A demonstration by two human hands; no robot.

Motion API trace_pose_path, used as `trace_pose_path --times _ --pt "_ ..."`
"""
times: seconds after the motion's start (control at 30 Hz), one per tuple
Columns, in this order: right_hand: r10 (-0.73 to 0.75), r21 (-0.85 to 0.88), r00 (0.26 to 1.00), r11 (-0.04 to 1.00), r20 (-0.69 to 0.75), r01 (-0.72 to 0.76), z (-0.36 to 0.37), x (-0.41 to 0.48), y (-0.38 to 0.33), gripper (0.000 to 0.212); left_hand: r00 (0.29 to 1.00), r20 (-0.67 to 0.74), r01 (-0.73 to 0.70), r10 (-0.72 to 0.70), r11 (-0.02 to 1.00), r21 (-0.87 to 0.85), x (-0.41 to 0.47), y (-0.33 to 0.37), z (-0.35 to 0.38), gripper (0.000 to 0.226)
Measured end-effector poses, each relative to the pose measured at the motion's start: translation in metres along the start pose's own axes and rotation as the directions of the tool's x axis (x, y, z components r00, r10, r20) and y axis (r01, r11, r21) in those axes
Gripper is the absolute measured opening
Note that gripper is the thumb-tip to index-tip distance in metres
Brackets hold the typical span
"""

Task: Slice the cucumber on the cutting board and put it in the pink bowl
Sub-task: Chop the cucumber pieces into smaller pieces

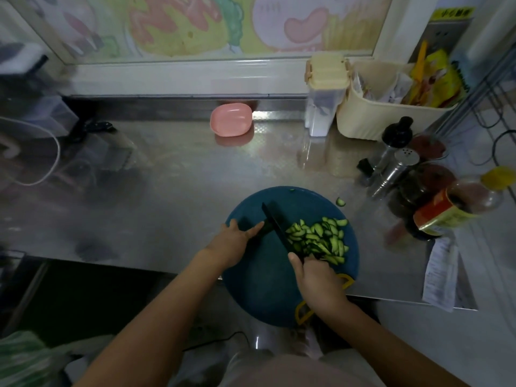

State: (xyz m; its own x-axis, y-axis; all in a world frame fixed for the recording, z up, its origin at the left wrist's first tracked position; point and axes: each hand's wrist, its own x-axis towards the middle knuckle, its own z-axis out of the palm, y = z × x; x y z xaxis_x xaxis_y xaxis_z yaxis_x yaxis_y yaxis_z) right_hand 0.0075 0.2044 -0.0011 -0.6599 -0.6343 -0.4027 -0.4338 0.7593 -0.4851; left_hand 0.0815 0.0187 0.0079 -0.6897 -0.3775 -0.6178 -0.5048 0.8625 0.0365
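Note:
A round blue cutting board [259, 289] lies at the counter's front edge. A heap of green cucumber slices [318, 238] covers its right half. My right hand [315, 280] grips the handle of a black knife [276, 227], whose blade lies diagonally just left of the heap. My left hand [233, 240] rests on the board's left part, thumb and forefinger on a short dark cucumber end [264, 229] that touches the blade. The pink bowl [231, 119] stands empty at the back of the counter, far from both hands.
One stray slice [340, 201] lies on the steel counter [167, 177] beside the board. Bottles and shakers [402, 163] crowd the right side. A cream basket [391, 107] and a lidded container [325, 90] stand at the back right. A white cable [53, 163] loops at left.

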Motion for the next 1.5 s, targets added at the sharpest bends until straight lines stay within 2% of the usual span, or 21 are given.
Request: trace_pose_path --times 0.13,0.23,0.4,0.6,0.93,1.13,1.23,1.37,1.5 --pt "-0.026 -0.017 1.000 1.000 -0.004 0.025 0.006 -0.001 -0.003 0.047 0.999 0.031 -0.013 0.012 0.999 0.030 0.001 -0.004 -0.009 0.072" --pt "-0.034 0.036 0.999 0.999 -0.008 0.034 0.007 -0.002 -0.001 0.046 0.999 0.038 0.003 -0.005 0.999 0.049 0.001 -0.003 -0.011 0.073" --pt "-0.004 0.055 0.999 0.998 -0.048 0.007 -0.002 0.000 0.002 0.046 0.999 0.054 -0.003 0.001 0.999 0.037 0.003 -0.006 -0.014 0.073" --pt "0.045 0.301 0.999 0.953 0.003 -0.044 0.007 0.001 0.005 0.055 0.988 0.152 -0.028 0.019 0.998 0.063 -0.007 0.002 -0.020 0.082" --pt "0.003 0.403 0.999 0.915 -0.044 0.015 -0.001 -0.018 0.018 0.053 0.978 0.206 0.025 0.031 0.965 -0.263 -0.008 -0.008 -0.053 0.078" --pt "-0.130 0.183 0.979 0.970 -0.158 0.159 -0.059 0.021 0.040 0.048 0.989 0.147 0.035 -0.001 0.972 -0.233 0.012 0.009 -0.046 0.076" --pt "-0.158 0.034 0.980 0.986 -0.118 0.163 -0.091 0.060 0.056 0.047 0.994 0.106 0.060 -0.041 0.981 -0.185 0.026 0.021 -0.042 0.079" --pt "-0.166 -0.137 0.976 0.980 -0.143 0.147 -0.106 0.102 0.072 0.053 0.994 0.070 0.094 -0.083 0.981 -0.171 0.038 0.034 -0.043 0.079" --pt "-0.193 -0.232 0.974 0.959 -0.120 0.161 -0.107 0.123 0.081 0.055 0.993 0.020 0.115 -0.113 0.975 -0.191 0.046 0.034 -0.040 0.078"
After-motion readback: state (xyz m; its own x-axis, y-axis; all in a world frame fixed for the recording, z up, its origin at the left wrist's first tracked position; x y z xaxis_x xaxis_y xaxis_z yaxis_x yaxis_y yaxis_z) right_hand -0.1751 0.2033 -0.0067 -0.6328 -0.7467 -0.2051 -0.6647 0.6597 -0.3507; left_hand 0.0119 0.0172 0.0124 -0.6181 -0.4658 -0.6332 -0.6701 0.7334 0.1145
